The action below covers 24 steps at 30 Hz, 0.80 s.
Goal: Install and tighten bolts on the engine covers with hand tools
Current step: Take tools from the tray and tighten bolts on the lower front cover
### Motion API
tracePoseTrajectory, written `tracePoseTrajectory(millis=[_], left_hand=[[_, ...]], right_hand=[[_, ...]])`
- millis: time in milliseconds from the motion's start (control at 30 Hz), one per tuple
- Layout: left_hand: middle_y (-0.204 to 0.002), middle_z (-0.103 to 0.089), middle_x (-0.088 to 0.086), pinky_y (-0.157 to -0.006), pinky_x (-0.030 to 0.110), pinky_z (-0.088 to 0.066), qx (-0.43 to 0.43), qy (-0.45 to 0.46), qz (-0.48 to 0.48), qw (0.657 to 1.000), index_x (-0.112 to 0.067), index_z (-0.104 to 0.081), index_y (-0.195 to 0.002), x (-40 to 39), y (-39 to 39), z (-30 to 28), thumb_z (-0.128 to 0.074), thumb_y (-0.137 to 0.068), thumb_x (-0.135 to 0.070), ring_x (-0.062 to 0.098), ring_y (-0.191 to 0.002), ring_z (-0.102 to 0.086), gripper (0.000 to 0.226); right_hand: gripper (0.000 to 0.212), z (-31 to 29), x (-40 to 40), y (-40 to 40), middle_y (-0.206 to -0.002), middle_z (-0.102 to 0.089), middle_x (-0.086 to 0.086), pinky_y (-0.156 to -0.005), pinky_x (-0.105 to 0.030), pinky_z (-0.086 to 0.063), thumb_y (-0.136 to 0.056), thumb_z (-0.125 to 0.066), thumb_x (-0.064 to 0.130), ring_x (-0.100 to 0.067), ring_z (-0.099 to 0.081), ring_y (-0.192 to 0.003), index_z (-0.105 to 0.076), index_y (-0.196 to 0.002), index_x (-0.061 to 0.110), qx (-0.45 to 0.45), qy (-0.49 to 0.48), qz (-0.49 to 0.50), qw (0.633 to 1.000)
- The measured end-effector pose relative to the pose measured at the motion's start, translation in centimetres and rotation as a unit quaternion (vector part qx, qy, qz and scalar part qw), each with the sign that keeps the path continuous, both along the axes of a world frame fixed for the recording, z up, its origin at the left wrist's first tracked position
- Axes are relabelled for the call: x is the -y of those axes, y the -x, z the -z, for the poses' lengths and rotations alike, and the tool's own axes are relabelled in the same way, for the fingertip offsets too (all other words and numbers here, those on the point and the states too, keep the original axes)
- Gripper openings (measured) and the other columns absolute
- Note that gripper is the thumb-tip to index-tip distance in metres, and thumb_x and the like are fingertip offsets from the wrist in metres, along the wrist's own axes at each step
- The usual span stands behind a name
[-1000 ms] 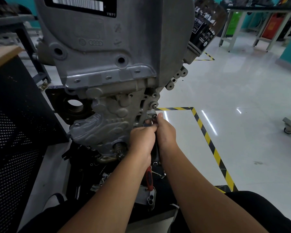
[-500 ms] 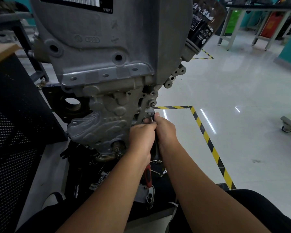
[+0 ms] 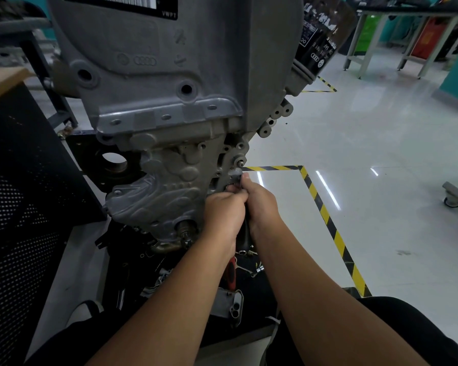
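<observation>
Both hands (image 3: 245, 204) stay gripping black tool handle (image 3: 245, 233).

Right side of the frame is wide open, just bare floor (image 3: 381, 154) past the striped tape (image 3: 325, 215). Left side is walled off by the black mesh panel (image 3: 19, 207). The engine (image 3: 169, 101) fills the top centre, oil filter (image 3: 320, 40) sticking out at upper right. Below the hands (image 3: 243, 207), loose tools and parts (image 3: 233, 273) clutter the dark tray at bottom centre.
</observation>
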<state>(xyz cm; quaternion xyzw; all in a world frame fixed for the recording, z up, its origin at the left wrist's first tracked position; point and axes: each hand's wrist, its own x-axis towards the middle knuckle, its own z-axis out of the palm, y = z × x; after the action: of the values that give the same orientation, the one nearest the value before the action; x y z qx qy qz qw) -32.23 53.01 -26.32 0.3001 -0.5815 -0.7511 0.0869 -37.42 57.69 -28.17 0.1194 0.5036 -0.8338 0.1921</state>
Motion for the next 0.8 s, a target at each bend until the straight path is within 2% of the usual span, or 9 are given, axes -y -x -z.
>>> tracePoseTrajectory(millis=[133, 200, 300, 400, 567, 633, 700, 800], left_hand=[[-0.083, -0.079, 0.007, -0.091, 0.055, -0.060, 0.005, -0.002, -0.014, 1.000, -0.017, -0.078, -0.077, -0.04, -0.03, 0.07, -0.072, -0.085, -0.020, 0.028, -0.086, -0.077, 0.011], [-0.082, -0.079, 0.007, -0.090, 0.055, -0.060, 0.002, -0.003, -0.010, 1.000, -0.017, -0.078, -0.075, -0.02, -0.07, 0.04, -0.072, -0.085, -0.020, 0.028, -0.086, -0.077, 0.012], [-0.083, -0.079, 0.007, -0.091, 0.054, -0.060, 0.004, 0.001, -0.014, 1.000, -0.015, -0.078, -0.078, 0.04, -0.10, 0.09, -0.072, -0.087, -0.019, 0.028, -0.087, -0.077, 0.012], [-0.081, -0.079, 0.006, -0.090, 0.052, -0.060, 0.007, 0.010, -0.012, 1.000, -0.016, -0.078, -0.076, 0.09, -0.12, 0.15, -0.072, -0.089, -0.020, 0.027, -0.085, -0.077, 0.015], [-0.085, -0.079, 0.006, -0.092, 0.053, -0.060, 0.003, 0.007, -0.002, 1.000, -0.015, -0.079, -0.079, 0.13, -0.08, 0.15, -0.071, -0.089, -0.020, 0.028, -0.088, -0.077, 0.013], [-0.082, -0.079, 0.005, -0.090, 0.051, -0.061, 0.005, 0.012, -0.001, 1.000, -0.018, -0.079, -0.078, 0.14, -0.10, 0.32, -0.071, -0.089, -0.021, 0.026, -0.085, -0.077, 0.014], [-0.080, -0.079, 0.004, -0.089, 0.051, -0.061, 0.001, 0.019, 0.005, 1.000, -0.023, -0.079, -0.076, 0.11, -0.11, 0.32, -0.071, -0.090, -0.022, 0.024, -0.083, -0.078, 0.016], [-0.084, -0.080, 0.005, -0.092, 0.052, -0.060, -0.007, 0.014, 0.007, 1.000, -0.018, -0.079, -0.081, 0.04, -0.08, 0.15, -0.071, -0.090, -0.022, 0.026, -0.087, -0.077, 0.013]], right_hand=[[0.041, 0.33, 0.11, 0.07, -0.076, -0.073, -0.011, -0.072, -0.035, -0.061, -0.103, -0.059, 0.029, -0.026, -0.071, -0.067, -0.073, -0.072, 0.008, -0.007, 0.012, 0.004, 1.000], [0.038, 0.15, 0.05, -0.01, -0.078, -0.075, -0.011, -0.068, -0.033, -0.061, -0.099, -0.065, 0.035, -0.025, -0.073, -0.068, -0.074, -0.077, 0.006, -0.004, 0.004, -0.007, 1.000], [0.034, 0.35, 0.08, 0.00, -0.079, -0.074, -0.009, -0.069, -0.033, -0.060, -0.100, -0.065, 0.033, -0.025, -0.072, -0.072, -0.073, -0.081, 0.006, -0.010, -0.003, -0.010, 1.000], [0.048, 0.54, 0.26, 0.04, -0.078, -0.074, -0.010, -0.075, -0.036, -0.060, -0.104, -0.058, 0.032, -0.025, -0.071, -0.070, -0.077, -0.065, 0.011, 0.001, 0.011, 0.003, 1.000], [0.039, 0.25, 0.19, -0.06, -0.076, -0.075, -0.009, -0.059, -0.030, -0.060, -0.099, -0.066, 0.032, -0.022, -0.073, -0.065, -0.076, -0.067, 0.011, 0.016, 0.016, -0.001, 1.000], [0.047, 0.47, 0.25, -0.09, -0.077, -0.075, -0.009, -0.067, -0.033, -0.061, -0.101, -0.062, 0.030, -0.023, -0.073, -0.066, -0.076, -0.061, 0.012, 0.018, 0.017, 0.005, 1.000], [0.046, 0.30, 0.21, -0.09, -0.078, -0.076, -0.008, -0.070, -0.033, -0.060, -0.102, -0.060, 0.034, -0.022, -0.073, -0.067, -0.077, -0.066, 0.012, 0.027, 0.015, 0.001, 1.000], [0.036, -0.15, 0.15, -0.07, -0.077, -0.074, -0.006, -0.064, -0.029, -0.059, -0.101, -0.062, 0.036, -0.020, -0.072, -0.067, -0.073, -0.081, 0.007, 0.031, 0.014, -0.012, 0.999]])
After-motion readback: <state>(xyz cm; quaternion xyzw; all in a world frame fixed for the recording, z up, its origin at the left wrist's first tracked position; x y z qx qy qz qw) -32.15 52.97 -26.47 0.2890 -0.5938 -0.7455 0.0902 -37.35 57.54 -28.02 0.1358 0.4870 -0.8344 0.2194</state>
